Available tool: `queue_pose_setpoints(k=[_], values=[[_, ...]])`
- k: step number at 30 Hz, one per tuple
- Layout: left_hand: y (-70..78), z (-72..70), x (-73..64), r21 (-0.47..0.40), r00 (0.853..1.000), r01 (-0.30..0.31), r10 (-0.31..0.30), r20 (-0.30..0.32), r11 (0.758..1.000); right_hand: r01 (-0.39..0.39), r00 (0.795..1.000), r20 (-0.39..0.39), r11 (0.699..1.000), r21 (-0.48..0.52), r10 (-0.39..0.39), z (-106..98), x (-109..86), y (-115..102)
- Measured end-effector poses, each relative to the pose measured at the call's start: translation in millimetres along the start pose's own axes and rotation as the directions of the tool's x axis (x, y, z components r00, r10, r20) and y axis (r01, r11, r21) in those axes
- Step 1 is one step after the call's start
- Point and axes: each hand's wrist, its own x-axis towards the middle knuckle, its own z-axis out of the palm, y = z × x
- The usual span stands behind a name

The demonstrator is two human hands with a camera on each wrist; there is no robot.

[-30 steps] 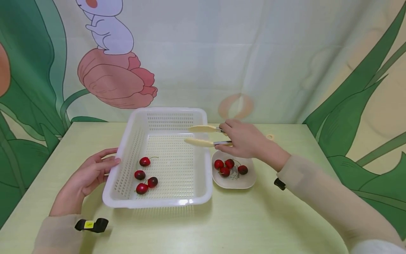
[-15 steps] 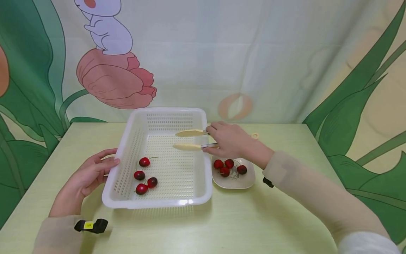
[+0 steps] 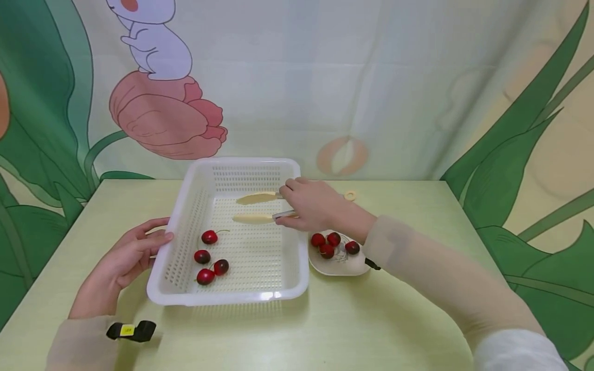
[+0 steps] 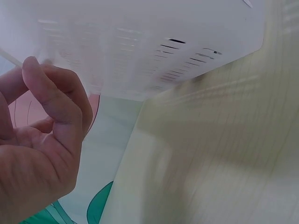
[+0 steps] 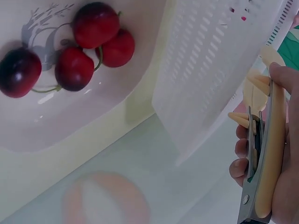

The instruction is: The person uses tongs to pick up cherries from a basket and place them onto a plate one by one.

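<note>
A white perforated plastic basket (image 3: 227, 298) stands on the table, with several dark red cherries (image 3: 205, 276) lying on the left of its floor. My left hand (image 3: 132, 255) holds the basket's left rim, fingers bent, as the left wrist view also shows (image 4: 51, 107). Yellow-tipped tongs (image 3: 254, 218) are gripped in my right hand (image 3: 312, 205), which reaches across the basket's right rim. The tongs' two tips hang apart over the basket floor with nothing between them. In the right wrist view, the fingers wrap the tongs' handle (image 5: 271, 158).
A small white dish (image 3: 341, 268) with several cherries (image 3: 327, 251) stands close against the basket's right side, partly under my right forearm. A printed curtain (image 3: 287, 93) hangs behind the far edge of the pale table (image 3: 325, 330).
My right hand has moved left with the tongs, from beside the rim to farther over the basket. The left hand, basket and cherries keep their places.
</note>
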Motion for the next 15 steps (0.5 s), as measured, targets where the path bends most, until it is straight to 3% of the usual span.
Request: queue_pose_setpoints(k=[15], values=[[0.1,0.3,0.0,-0.013,1.000,0.008,-0.008,0.003,1.000,0.028,0.998,0.055,0.999,-0.019,-0.026,17.8,23.0,-27.4]])
